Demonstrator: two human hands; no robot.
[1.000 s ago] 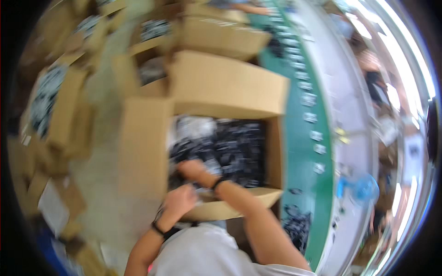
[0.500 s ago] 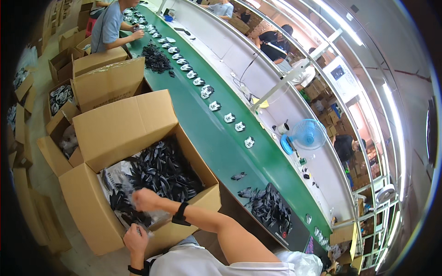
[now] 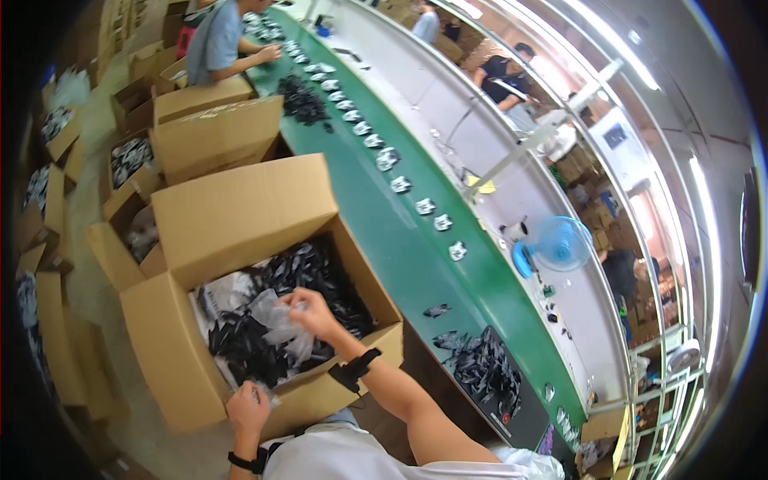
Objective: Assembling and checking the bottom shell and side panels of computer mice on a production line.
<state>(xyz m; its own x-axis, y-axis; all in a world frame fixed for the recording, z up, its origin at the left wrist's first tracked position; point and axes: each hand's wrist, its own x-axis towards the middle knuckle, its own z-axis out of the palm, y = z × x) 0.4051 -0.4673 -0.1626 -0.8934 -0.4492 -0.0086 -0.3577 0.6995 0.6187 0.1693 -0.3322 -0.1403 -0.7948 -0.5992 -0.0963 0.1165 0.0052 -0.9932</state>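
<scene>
A big open cardboard box stands in front of me, holding a heap of shiny black leaf-shaped pieces. Over that heap my right hand is closed on a crumpled clear plastic bag, which hangs down onto the pieces. My left hand, at the near left rim of the box, is closed with a bit of clear plastic showing at its fingers. Whether that plastic belongs to the same bag, I cannot tell. Both wrists wear black bands.
Right of the box runs a green worktable with a row of black-and-white parts. More black pieces lie on a dark board near me. A blue fan stands on the ledge. A co-worker sits at the far left among cartons.
My right hand has moved up and right over the box, and the clear bag now shows spread below it. My left hand stays near the rim. The whole view has shifted slightly.
</scene>
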